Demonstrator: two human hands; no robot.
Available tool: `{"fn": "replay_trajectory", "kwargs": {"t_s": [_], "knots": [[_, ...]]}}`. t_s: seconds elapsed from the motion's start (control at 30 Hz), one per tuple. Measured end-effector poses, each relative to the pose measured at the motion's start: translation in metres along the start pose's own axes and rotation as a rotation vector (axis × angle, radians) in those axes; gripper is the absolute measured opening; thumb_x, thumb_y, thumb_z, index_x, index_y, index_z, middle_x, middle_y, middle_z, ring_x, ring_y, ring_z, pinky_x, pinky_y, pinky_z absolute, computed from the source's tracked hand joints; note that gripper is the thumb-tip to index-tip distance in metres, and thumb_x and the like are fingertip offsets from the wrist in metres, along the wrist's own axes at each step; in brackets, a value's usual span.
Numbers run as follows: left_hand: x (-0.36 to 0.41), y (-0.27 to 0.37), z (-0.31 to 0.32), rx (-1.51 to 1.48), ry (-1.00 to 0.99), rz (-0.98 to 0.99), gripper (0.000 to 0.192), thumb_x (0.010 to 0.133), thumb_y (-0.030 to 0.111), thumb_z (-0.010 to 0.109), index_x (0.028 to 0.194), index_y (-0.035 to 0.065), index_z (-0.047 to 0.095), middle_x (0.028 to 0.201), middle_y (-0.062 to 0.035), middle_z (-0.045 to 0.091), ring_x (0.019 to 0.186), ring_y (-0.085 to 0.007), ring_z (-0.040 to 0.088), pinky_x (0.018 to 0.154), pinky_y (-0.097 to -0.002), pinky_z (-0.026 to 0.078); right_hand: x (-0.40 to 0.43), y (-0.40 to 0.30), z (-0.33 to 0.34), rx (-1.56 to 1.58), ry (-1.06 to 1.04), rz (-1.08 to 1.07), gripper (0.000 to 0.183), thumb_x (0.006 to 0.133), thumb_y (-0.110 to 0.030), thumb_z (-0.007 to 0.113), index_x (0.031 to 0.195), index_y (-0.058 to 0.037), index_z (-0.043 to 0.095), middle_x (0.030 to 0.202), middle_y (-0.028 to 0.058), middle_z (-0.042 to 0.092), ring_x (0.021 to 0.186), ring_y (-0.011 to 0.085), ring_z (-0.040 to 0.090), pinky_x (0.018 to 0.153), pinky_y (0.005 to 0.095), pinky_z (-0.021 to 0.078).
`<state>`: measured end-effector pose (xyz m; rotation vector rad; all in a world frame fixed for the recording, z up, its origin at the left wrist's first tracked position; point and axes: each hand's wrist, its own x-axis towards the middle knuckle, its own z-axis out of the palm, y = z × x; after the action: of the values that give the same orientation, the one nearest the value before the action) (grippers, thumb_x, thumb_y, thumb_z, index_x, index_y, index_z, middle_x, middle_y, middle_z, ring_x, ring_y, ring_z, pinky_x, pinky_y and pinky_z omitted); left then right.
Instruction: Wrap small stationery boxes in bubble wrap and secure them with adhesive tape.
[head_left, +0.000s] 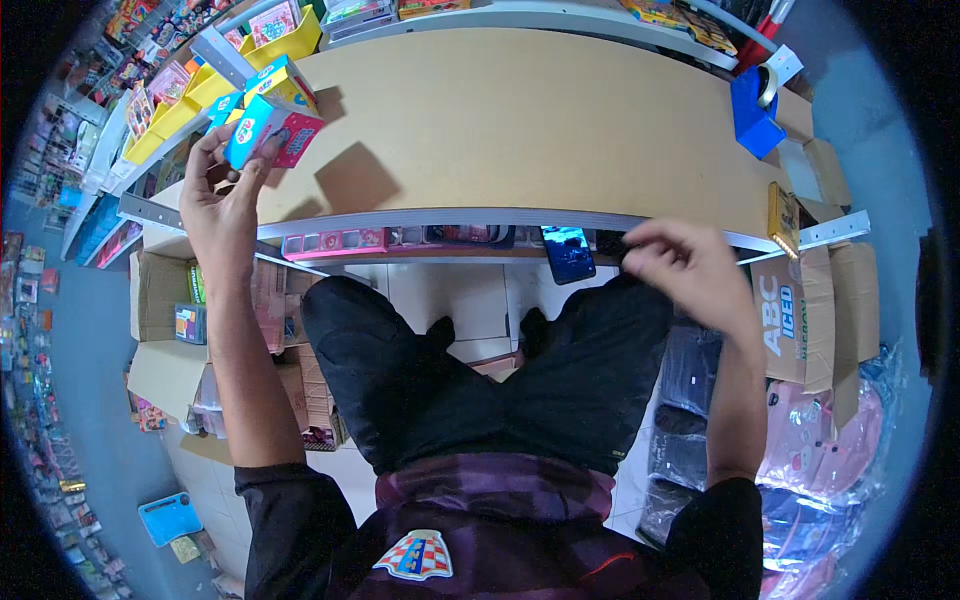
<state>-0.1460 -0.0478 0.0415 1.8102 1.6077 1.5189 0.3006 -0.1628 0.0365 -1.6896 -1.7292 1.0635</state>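
My left hand (221, 199) grips a small blue and pink printed box (274, 133) above the left end of the tan tabletop (525, 120). Just behind it stands a yellow and blue box (281, 81), with another small blue box (225, 106) partly hidden beside it. My right hand (679, 262), blurred, hangs over my right knee near the table's front edge, fingers curled; no object shows in it. A phone (568, 255) with its screen lit sticks out from the shelf under the tabletop, to the left of my right hand.
At the table's right end are a blue tape dispenser (754, 112) and a gold-coloured box (784, 219). Yellow trays (161, 131) line the rack at left. Open cardboard boxes (799, 322) flank my legs, with plastic-wrapped bags (817, 442) at right. A pink case (337, 242) lies on the under-shelf.
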Motion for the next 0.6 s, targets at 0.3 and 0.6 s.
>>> {"fn": "replay_trajectory", "kwargs": {"t_s": [0.3,0.6], "knots": [[-0.021,-0.003,0.058,-0.541,-0.191,0.042,0.038,0.089,-0.012,0.066,0.122,0.0038,0.056,0.113,-0.0079,0.067,0.105,-0.0140,0.066,0.087,-0.0280,0.056,0.039,0.037,-0.043,0.346,0.392,-0.023,0.030,0.095,-0.015,0.071,0.119,0.0004,0.065,0.083,-0.0005,0.062,0.068,0.0039,0.056,0.057,0.0186,0.0435],[-0.023,0.024,0.106,-0.218,-0.471,0.104,0.041,0.084,-0.020,0.056,0.119,0.0029,0.057,0.118,-0.0088,0.062,0.117,-0.0203,0.063,0.098,-0.0337,0.053,0.060,0.081,-0.064,0.190,0.757,-0.006,0.029,0.093,-0.018,0.072,0.115,0.0001,0.065,0.084,-0.0003,0.063,0.063,0.0041,0.057,0.050,0.0187,0.0409]]}}
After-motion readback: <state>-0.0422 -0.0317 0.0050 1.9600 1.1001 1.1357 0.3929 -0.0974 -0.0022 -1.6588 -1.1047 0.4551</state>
